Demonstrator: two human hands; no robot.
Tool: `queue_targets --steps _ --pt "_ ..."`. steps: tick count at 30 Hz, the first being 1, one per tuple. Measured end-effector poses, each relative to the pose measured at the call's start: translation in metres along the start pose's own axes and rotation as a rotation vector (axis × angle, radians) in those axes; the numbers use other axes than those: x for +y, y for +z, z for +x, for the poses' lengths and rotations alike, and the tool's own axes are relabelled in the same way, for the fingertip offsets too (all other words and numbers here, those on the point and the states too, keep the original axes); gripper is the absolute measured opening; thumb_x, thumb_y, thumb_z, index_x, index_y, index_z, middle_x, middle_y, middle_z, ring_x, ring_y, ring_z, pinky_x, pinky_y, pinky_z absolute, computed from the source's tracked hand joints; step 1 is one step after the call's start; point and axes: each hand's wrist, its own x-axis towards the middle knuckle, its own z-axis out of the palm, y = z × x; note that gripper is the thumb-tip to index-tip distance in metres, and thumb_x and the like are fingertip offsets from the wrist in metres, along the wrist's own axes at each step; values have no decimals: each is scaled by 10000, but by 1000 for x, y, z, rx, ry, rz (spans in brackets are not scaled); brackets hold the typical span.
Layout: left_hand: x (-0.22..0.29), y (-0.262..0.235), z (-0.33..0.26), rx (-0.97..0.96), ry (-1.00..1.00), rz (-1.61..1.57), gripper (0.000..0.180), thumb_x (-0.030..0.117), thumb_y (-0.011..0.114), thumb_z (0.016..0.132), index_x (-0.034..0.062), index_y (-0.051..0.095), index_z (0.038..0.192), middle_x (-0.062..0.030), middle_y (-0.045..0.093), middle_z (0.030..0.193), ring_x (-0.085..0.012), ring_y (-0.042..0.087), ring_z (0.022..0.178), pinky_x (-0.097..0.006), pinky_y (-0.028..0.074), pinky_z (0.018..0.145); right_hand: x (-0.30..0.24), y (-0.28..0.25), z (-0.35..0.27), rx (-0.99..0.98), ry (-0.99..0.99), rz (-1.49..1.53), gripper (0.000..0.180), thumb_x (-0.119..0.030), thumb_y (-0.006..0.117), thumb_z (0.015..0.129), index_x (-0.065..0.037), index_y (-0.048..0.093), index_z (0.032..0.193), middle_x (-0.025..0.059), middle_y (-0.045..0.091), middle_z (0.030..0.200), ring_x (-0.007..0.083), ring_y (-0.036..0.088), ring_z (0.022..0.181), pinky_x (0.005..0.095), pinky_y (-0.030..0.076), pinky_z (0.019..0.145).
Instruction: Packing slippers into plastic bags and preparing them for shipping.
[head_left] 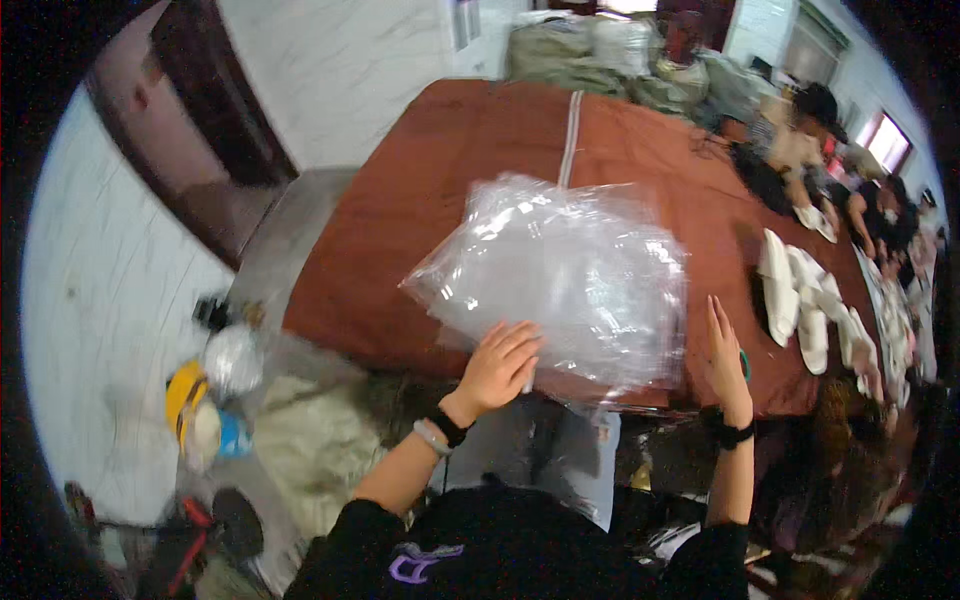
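A pile of clear plastic bags (560,275) lies on a brown-red table (430,170) near its front edge. My left hand (497,367) rests on the pile's near left edge, fingers curled over the plastic. My right hand (725,355) stands edge-on at the pile's right side, fingers straight and together, touching or just beside the plastic. Both wrists wear black bands; the left also has a pale bracelet.
White slippers (800,300) lie in a row on the table's right. Other people (800,140) sit along the far right side. Grey sacks (590,50) are heaped at the table's far end. On the floor left: a yellow helmet (183,395), a sack (310,440) and clutter.
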Motion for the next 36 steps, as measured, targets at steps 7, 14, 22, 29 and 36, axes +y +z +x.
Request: queue_targets --steps 7,14,22,29,36 --pt "-43 -53 -100 56 -137 -214 250 93 642 783 67 661 1031 -156 658 847 -290 638 756 -370 498 683 -66 21 -16 -149 -146 24 562 -94 571 872 -90 403 1408 162 340 1467 363 318 1346 455 239 1113" --pt "-149 -5 -363 -207 -1007 -416 281 185 592 865 11 619 1084 -104 647 849 -234 613 750 -337 472 660 -77 46 -31 -77 -8 148 403 -190 448 986 -80 458 1373 135 376 1456 297 322 1358 412 253 1101" --pt "-161 87 -505 -624 -1369 29 302 181 435 958 8 560 1172 -150 630 1094 -303 602 973 -388 495 832 -89 55 -50 -52 25 60 391 -164 431 985 -37 451 1355 136 402 1439 291 323 1361 420 226 1120" --pt "-258 -24 -639 -396 -1505 620 299 256 520 919 28 674 801 -109 668 793 -253 638 731 -444 502 637 -69 61 -48 -89 46 125 420 -139 454 973 -44 413 1381 124 408 1436 291 335 1352 417 241 1114" --pt "-273 -62 -528 744 -1899 -353 293 256 548 877 -9 664 836 -116 635 743 -236 587 623 -384 458 558 -105 70 -56 -92 78 -72 455 -135 498 956 -107 406 1401 136 352 1467 312 293 1369 435 296 1086"
